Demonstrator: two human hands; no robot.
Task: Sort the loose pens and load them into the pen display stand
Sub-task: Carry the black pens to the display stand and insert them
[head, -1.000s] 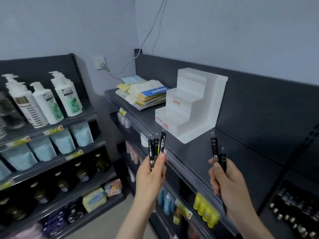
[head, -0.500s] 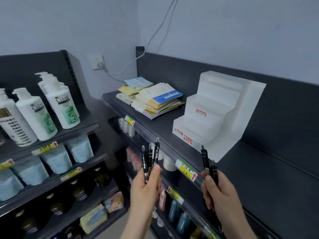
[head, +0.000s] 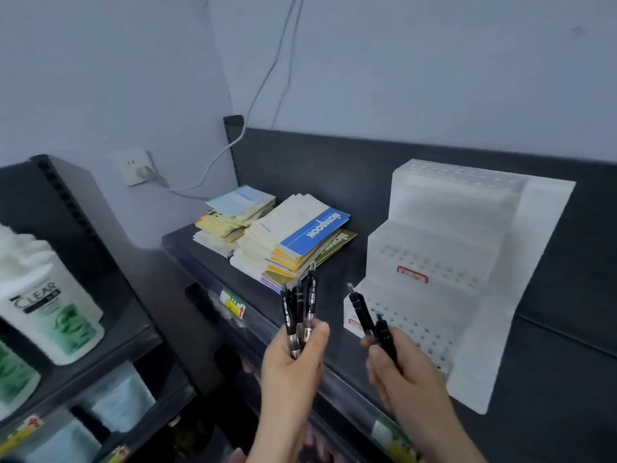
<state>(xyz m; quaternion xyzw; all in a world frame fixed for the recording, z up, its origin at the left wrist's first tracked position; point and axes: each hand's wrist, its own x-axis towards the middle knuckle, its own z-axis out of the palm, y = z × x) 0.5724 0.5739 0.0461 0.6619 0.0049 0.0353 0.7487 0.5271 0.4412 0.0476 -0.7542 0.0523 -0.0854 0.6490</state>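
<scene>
While 3 pens [head: 298,312] stand bunched in the left hand [head: 292,369], clicker ends up, 2 pens [head: 369,320] sit in the right hand [head: 409,375], also clicker ends up & tilted toward 11 o'clock. All 5 are black; the left ones show clear lower barrels & white print too small to read. Left hand: fingers curled round the bunch, thumb against its right side. Right hand: fingers curled round its pair. Both hands are over the shelf's front edge, near each other but apart, w/ the bunch at 9 o'clock of the pair.

Stand [head: 450,248]: white, stepped, rows of small holes in each tier. It sits on the dark shelf [head: 551,379] at 1 o'clock of the right hand. Its lowest tier shows just behind the pair. A red-bordered label [head: 412,275] is on a middle riser, text blurred.

Notebooks [head: 293,242]: fanned stack at 10 o'clock of the stand, top cover w/ a blue band reading "notebook". A 2nd, smaller stack [head: 238,208] lies at 10 o'clock of that, near the shelf's far-left corner. Price tag [head: 233,304], yellow-green w/ red arrow, is on the shelf's front rail at 9 o'clock of the bunch.

Wall socket [head: 135,167] w/ a plug [head: 150,175] is at 10 o'clock of frame centre. A separate rack at 8 o'clock carries a white "CLEAR" bottle [head: 50,315], w/ pale-blue pouches [head: 120,401] one level below.
</scene>
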